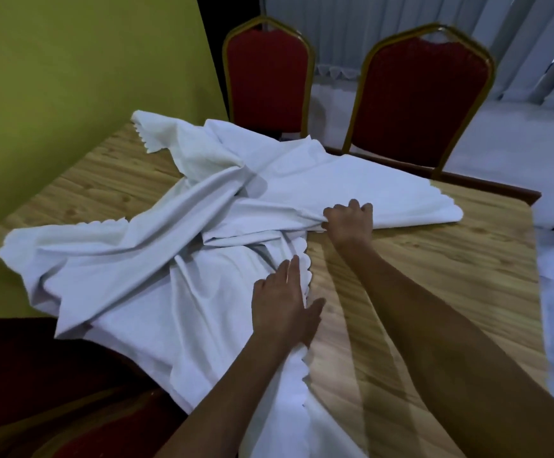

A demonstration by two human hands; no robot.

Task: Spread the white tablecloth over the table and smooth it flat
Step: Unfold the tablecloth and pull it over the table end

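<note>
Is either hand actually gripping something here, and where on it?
The right hand pinches a bunched fold near the middle of the white tablecloth. The left hand lies open along its scalloped edge, gripping nothing.

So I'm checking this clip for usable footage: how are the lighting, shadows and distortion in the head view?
Head view: dim, bluish light. Several fanned arm shadows fall across the bare wooden table, which suggests more than one light source. Wide-angle distortion bends the table's edges and the two red chairs. The white tablecloth holds fold detail without glare; the right hand and left hand look reasonably sharp.
</note>
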